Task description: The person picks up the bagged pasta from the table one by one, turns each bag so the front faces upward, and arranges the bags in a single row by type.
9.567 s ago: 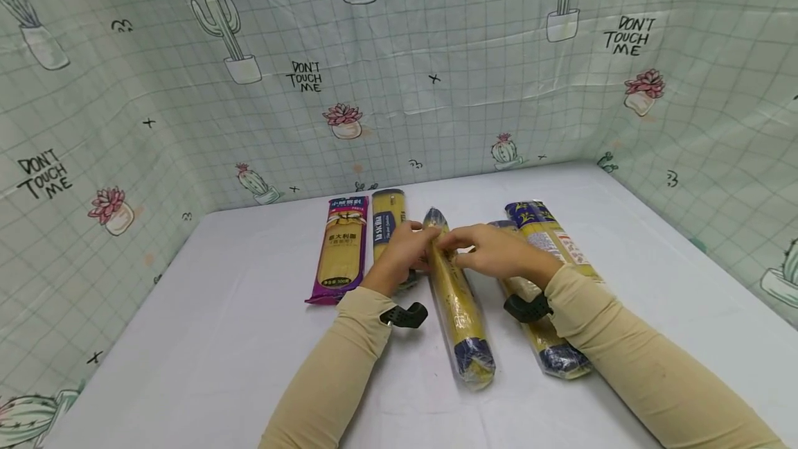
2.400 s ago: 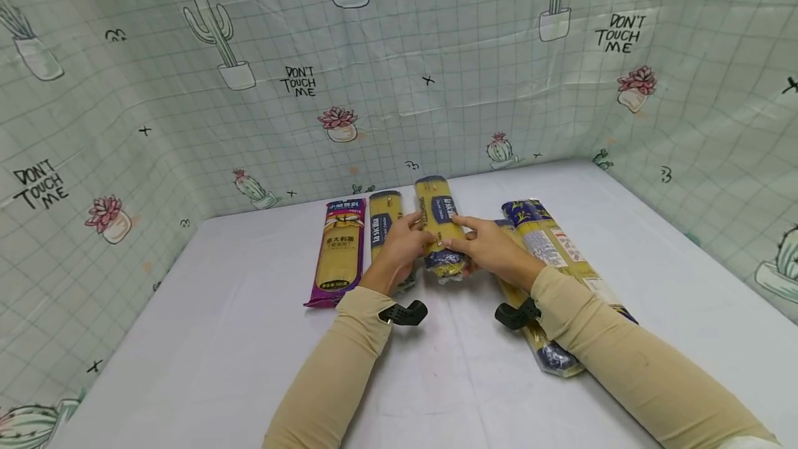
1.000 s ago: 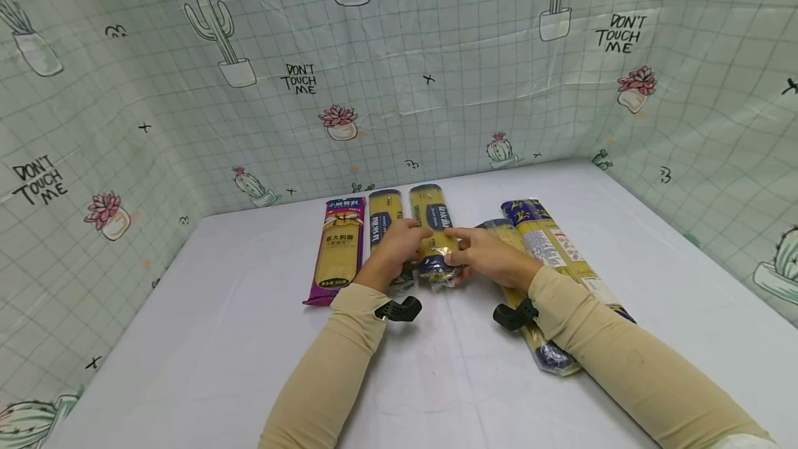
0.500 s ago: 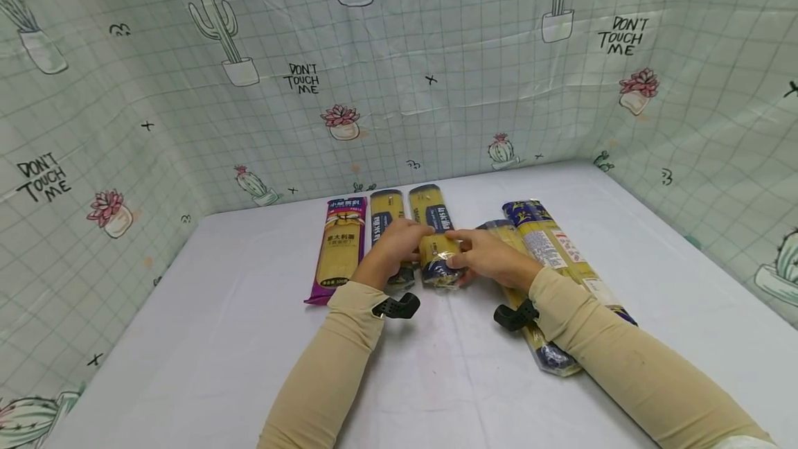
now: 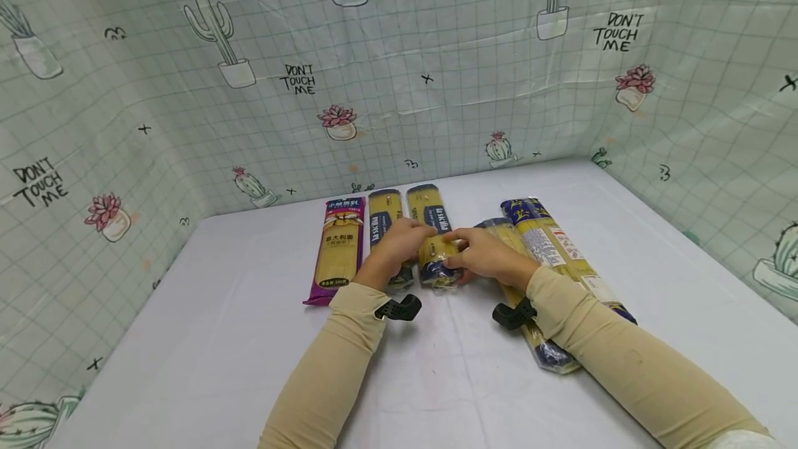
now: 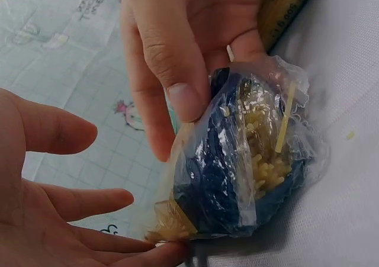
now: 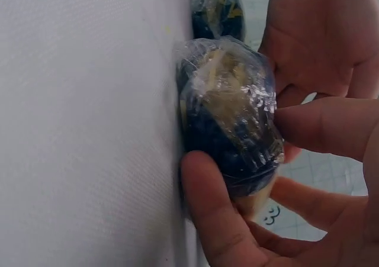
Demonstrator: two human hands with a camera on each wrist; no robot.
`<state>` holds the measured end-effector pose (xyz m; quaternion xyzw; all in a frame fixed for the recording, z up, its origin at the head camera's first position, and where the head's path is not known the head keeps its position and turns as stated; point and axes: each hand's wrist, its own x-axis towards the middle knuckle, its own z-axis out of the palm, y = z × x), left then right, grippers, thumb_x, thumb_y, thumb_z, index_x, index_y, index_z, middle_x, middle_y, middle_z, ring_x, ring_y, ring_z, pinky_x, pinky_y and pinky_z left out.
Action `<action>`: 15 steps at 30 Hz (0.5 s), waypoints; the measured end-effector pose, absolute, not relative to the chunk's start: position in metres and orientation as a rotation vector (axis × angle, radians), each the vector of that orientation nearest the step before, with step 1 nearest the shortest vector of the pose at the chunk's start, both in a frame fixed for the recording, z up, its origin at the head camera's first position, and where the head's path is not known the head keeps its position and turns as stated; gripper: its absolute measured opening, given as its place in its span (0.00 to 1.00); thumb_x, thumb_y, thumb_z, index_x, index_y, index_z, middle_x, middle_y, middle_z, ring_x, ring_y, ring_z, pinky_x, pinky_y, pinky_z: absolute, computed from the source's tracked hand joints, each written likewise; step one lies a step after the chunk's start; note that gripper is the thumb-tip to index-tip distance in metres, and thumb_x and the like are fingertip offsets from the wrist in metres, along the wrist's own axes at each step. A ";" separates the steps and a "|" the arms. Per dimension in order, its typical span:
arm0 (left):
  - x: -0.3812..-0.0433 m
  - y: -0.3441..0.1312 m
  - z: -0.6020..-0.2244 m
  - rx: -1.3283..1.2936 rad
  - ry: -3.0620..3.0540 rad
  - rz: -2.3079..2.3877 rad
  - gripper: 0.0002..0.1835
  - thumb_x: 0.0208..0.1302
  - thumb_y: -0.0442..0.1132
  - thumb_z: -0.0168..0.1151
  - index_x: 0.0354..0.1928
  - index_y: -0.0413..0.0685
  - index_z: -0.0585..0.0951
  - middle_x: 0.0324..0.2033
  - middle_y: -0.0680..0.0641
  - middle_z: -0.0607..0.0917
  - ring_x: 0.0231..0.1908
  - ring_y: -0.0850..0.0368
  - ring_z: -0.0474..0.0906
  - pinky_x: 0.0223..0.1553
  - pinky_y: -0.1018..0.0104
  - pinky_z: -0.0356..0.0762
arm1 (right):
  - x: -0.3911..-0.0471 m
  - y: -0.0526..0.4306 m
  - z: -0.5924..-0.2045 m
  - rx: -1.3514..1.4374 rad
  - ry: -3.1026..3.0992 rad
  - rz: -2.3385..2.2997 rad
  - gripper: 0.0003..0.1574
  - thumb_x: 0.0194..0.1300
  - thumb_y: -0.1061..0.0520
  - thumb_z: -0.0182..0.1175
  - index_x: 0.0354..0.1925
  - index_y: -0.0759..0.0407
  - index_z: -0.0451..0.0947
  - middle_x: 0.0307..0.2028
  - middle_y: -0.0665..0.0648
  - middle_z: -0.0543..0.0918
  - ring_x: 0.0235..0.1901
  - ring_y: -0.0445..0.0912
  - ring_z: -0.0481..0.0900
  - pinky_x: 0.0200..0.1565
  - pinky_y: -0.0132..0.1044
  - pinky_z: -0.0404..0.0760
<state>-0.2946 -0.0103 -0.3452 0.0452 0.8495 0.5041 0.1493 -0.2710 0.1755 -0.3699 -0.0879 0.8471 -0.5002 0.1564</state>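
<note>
Head view: the pasta pack lies mid-frame, its long axis running up the frame, far end leaning slightly left, blue-banded near end pointing down. The right hand pinches that end; the left hand, fingers loosely spread, touches its left side.

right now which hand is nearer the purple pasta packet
Left. In the head view, the left hand is right of the purple packet, partly hiding the next pasta bag; the right hand is farther right, gripping the bag beyond.
</note>
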 end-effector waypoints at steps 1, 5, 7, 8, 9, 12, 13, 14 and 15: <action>-0.294 -0.011 -0.345 0.135 2.454 1.438 0.25 0.74 0.48 0.56 0.66 0.41 0.76 0.64 0.42 0.75 0.61 0.46 0.72 0.60 0.47 0.72 | -0.271 0.175 -0.369 -0.258 2.447 -1.399 0.37 0.69 0.57 0.64 0.72 0.60 0.66 0.63 0.72 0.71 0.32 0.51 0.84 0.40 0.43 0.84; -0.293 -0.012 -0.345 0.149 2.490 1.440 0.24 0.74 0.47 0.56 0.66 0.43 0.76 0.64 0.42 0.75 0.64 0.44 0.70 0.62 0.44 0.69 | -0.272 0.175 -0.363 -0.272 2.514 -1.280 0.32 0.71 0.53 0.61 0.69 0.61 0.69 0.63 0.72 0.73 0.38 0.53 0.85 0.43 0.42 0.83; -0.292 -0.011 -0.345 0.150 2.504 1.481 0.23 0.74 0.47 0.56 0.65 0.43 0.76 0.63 0.42 0.76 0.63 0.44 0.70 0.62 0.43 0.69 | -0.271 0.177 -0.357 -0.275 2.533 -1.245 0.31 0.72 0.52 0.60 0.68 0.63 0.70 0.61 0.71 0.76 0.44 0.54 0.84 0.42 0.43 0.84; -0.292 -0.011 -0.345 0.150 2.513 1.507 0.22 0.74 0.46 0.56 0.64 0.43 0.77 0.62 0.42 0.76 0.63 0.44 0.71 0.62 0.44 0.69 | -0.271 0.179 -0.355 -0.278 2.538 -1.237 0.30 0.73 0.52 0.59 0.67 0.64 0.70 0.60 0.70 0.77 0.47 0.54 0.83 0.41 0.43 0.85; -0.292 -0.011 -0.345 0.154 2.522 1.536 0.21 0.73 0.45 0.57 0.63 0.44 0.77 0.61 0.43 0.77 0.61 0.45 0.72 0.61 0.44 0.70 | -0.271 0.181 -0.352 -0.284 2.541 -1.235 0.30 0.73 0.52 0.58 0.67 0.64 0.70 0.59 0.70 0.77 0.49 0.55 0.82 0.40 0.43 0.85; -0.292 -0.009 -0.344 0.159 2.538 1.619 0.18 0.73 0.44 0.58 0.60 0.45 0.79 0.56 0.44 0.80 0.57 0.47 0.75 0.57 0.48 0.73 | -0.272 0.190 -0.343 -0.285 2.560 -1.214 0.30 0.74 0.51 0.56 0.67 0.65 0.70 0.57 0.68 0.79 0.48 0.56 0.82 0.38 0.43 0.85; -0.292 -0.008 -0.345 0.163 2.541 1.636 0.17 0.72 0.43 0.58 0.58 0.45 0.80 0.55 0.45 0.81 0.55 0.47 0.76 0.55 0.49 0.74 | -0.272 0.193 -0.341 -0.274 2.563 -1.209 0.29 0.75 0.50 0.56 0.67 0.64 0.70 0.55 0.67 0.79 0.46 0.55 0.82 0.38 0.43 0.84; -0.292 -0.007 -0.345 0.176 2.544 1.652 0.17 0.73 0.43 0.58 0.58 0.44 0.80 0.54 0.45 0.81 0.53 0.48 0.76 0.54 0.50 0.75 | -0.271 0.197 -0.338 -0.267 2.572 -1.194 0.30 0.75 0.50 0.56 0.67 0.64 0.70 0.54 0.66 0.79 0.44 0.55 0.83 0.37 0.43 0.84; -0.292 -0.005 -0.345 0.188 2.544 1.668 0.16 0.72 0.43 0.58 0.57 0.45 0.81 0.53 0.46 0.82 0.52 0.49 0.77 0.52 0.52 0.76 | -0.271 0.201 -0.336 -0.264 2.586 -1.178 0.30 0.75 0.50 0.55 0.67 0.64 0.70 0.53 0.66 0.80 0.42 0.54 0.83 0.37 0.43 0.84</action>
